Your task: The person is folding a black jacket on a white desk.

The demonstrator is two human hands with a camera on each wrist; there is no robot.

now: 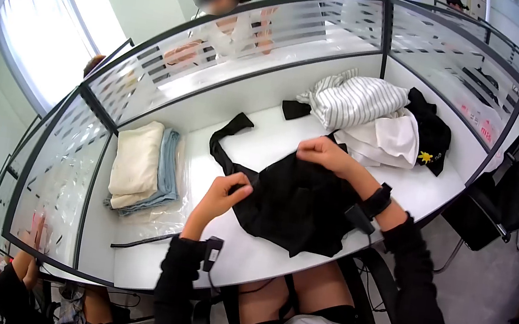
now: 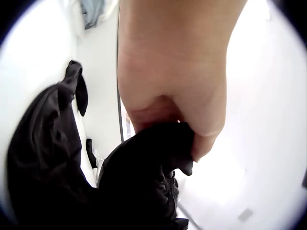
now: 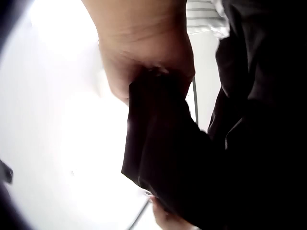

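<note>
1. Black garment (image 1: 300, 202): on the surface (image 1: 216, 226), bunched, middle of the near edge. Long axis looks diagonal: narrow strip (image 1: 216, 144) points to the far-left, main bulk sits near-right.
2. Bulk is right of the left hand (image 1: 219, 197) and on the wearer's side of the right hand (image 1: 324, 155). Neither is nearer: both are on the cloth.
3. Left hand: pinches the garment's left side, thumb against curled fingers. Right hand: fingers curled, gripping the far side.
4. Left wrist view adds a cloth corner (image 2: 184, 165) poking out by the thumb; head view doesn't resolve it. Right wrist view adds cloth draping from the grip, fingertips hidden.
5. Only head view gives the full layout: folded cream cloth (image 1: 137, 160) and blue cloth (image 1: 169, 169) by the left edge, striped garment (image 1: 352, 102) toward the far-right corner.
</note>
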